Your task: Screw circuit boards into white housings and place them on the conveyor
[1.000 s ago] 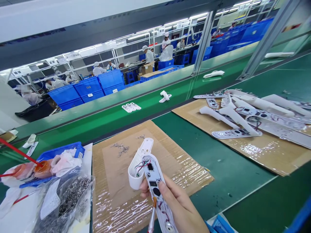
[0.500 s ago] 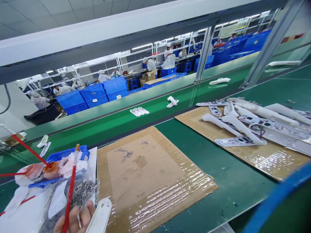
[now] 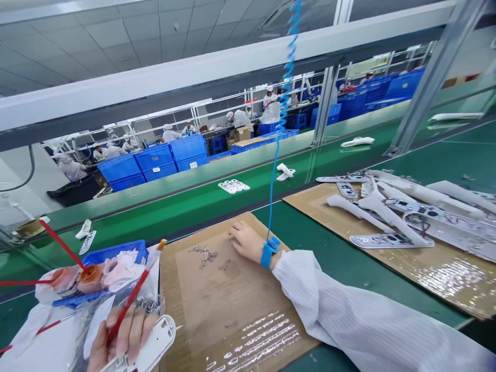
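- Largest first: we have the dark green flat bench (image 3: 349, 268) running under everything near at hand.
- On it, nearest us, the brown taped cardboard sheet (image 3: 232, 305); to the right, a second brown cardboard sheet (image 3: 437, 279) bearing a heap of long white plastic parts (image 3: 395, 219).
- Shallow blue plastic tray (image 3: 145, 253) at left, with orange-stained pots (image 3: 90, 281) in it.
- Right hand (image 3: 248, 242): palm down over the first sheet's far part, fingers slightly bent, tips low. We cannot tell whether they pinch anything.
- Left hand (image 3: 124, 330): at lower left, fingers curled tight around two things at once, in front of a clear plastic bag of metal bits.
- First of these, the white elongated plastic shell (image 3: 157, 343): tilted, rounded end sticking out rightward by the cardboard's left edge.
- Second, the slim red-handled brush (image 3: 134, 295): slanting up and right, bristles in the air.
- Blue wrist strap (image 3: 267, 253) on the right wrist, cord rising from it.
- Smallest, silvery metal pieces (image 3: 205, 254): loose pile on the cardboard, just left of the right hand.
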A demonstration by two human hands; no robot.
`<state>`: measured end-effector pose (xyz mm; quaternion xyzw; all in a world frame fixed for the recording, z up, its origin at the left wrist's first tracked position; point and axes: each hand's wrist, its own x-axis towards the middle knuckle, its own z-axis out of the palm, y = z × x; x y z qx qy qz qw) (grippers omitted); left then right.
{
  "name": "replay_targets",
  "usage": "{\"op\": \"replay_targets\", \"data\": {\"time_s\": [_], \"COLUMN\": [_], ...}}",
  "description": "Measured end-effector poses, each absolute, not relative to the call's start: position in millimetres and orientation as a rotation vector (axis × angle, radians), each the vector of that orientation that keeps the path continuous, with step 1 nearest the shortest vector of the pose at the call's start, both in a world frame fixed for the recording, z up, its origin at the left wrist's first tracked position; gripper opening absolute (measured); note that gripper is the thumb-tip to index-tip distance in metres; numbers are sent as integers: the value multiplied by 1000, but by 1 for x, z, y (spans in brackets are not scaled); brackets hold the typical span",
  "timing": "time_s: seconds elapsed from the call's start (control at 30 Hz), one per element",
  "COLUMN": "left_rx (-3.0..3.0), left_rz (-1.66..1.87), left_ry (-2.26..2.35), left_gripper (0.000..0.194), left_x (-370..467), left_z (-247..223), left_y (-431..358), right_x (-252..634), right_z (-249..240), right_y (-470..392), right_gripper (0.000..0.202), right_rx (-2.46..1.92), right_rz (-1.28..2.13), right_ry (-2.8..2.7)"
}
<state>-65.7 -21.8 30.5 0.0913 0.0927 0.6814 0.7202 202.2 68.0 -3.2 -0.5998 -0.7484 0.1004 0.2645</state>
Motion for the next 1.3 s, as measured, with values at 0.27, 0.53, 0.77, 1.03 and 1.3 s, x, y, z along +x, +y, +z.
{"op": "replay_targets", "data": {"time_s": [0.27, 0.53, 0.77, 1.03, 1.3], "left_rx": [301, 233, 310, 328, 348], "left_rz": [1341, 1327, 1338, 1376, 1326], "left_ry": [262, 329, 401, 456, 428], "left_gripper": [17, 20, 16, 17, 15], "left_x": [-38, -50, -53, -48, -51], "left_z": [30, 24, 19, 23, 17], "left_y": [25, 13, 23, 26, 26], "right_x": [217, 218, 155, 151, 167], "right_z": [-30, -30, -24, -37, -31], "right_y": [78, 74, 68, 82, 92], "right_gripper": [13, 26, 30, 13, 24], "right_rx": [-1605, -1538, -1085, -1086, -1265], "right_rz": [82, 6, 76, 153, 162], "right_ry": [-2187, -2060, -2473, -2500, -2309]}}
